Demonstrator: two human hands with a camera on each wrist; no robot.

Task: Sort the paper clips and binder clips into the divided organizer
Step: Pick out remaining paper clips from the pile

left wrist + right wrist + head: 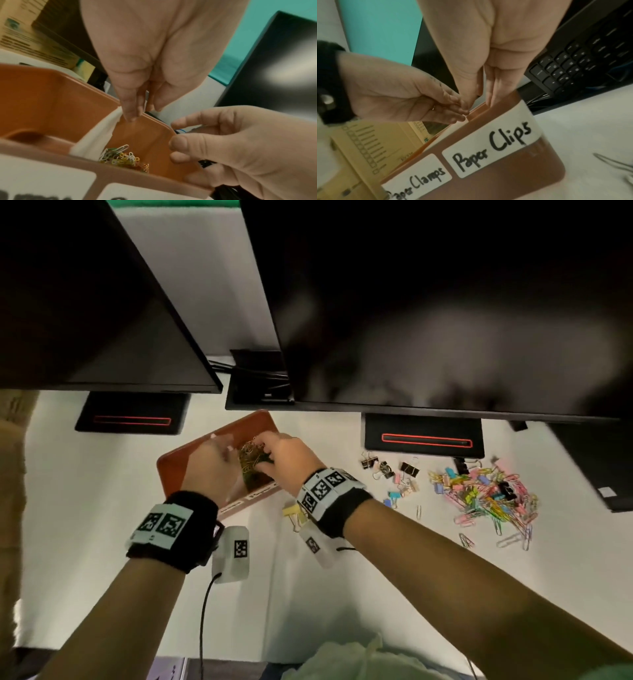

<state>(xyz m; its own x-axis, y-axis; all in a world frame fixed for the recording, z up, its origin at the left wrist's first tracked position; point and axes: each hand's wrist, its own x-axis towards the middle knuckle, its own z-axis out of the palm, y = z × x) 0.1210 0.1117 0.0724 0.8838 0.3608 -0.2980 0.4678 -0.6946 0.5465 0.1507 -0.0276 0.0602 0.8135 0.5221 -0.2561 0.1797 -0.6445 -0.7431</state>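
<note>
Head view is showing both hands meeting over the brown organizer (178, 463) near the table's back edge: the left hand (209, 463) is reaching down with straight fingers, relaxed, while the right hand (286, 460) is curling loosely over the paper clips (120, 157) inside, gripping nothing visible.

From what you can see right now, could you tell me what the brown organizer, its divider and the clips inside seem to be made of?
The organizer looks like moulded plastic with a smooth, semi-matte finish: rounded corners, even brown colour. Its divider seems to be white paper or thin card, judging by the bent, ragged edge. The paper clips in the compartment appear to be bent wire, some colour-coated, some gold-toned. The labels look like handwritten white paper stickers.
</note>
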